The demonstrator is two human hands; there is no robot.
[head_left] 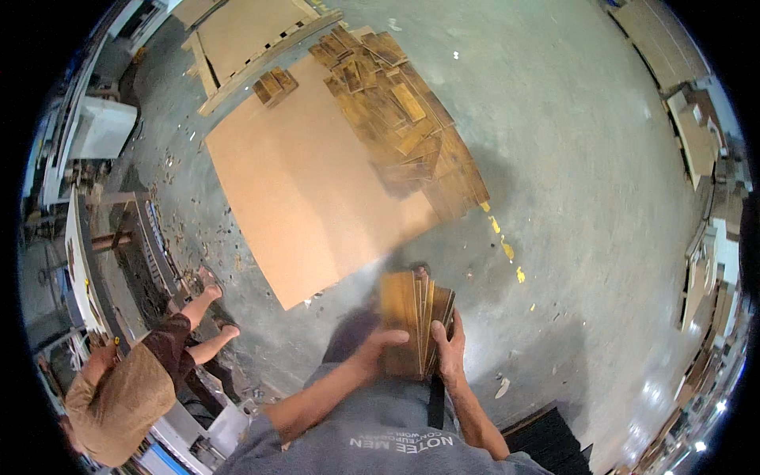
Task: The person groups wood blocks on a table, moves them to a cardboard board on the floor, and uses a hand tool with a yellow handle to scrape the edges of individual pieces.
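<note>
Close to my body I hold a fanned stack of brown wooden planks [402, 305] upright between both hands. My left hand [380, 348] grips the stack's left side, its thumb lying across the front plank. On the other side my right hand [451, 348] is closed round the rear planks, thumb at their edges. How the fingers sit behind the wood is hidden. Ahead, a heap of similar loose planks [388, 99] covers the right part of a large tan board [293, 198] on the floor. A small group of short planks [275, 85] rests at the board's far left corner.
A wooden pallet with a tan sheet [245, 39] lies beyond the board. At the left, a co-worker [123, 396] in a brown top stands by a workbench [79, 261]. Yellow marks [507, 247] streak the grey floor; boards [697, 134] line the right side.
</note>
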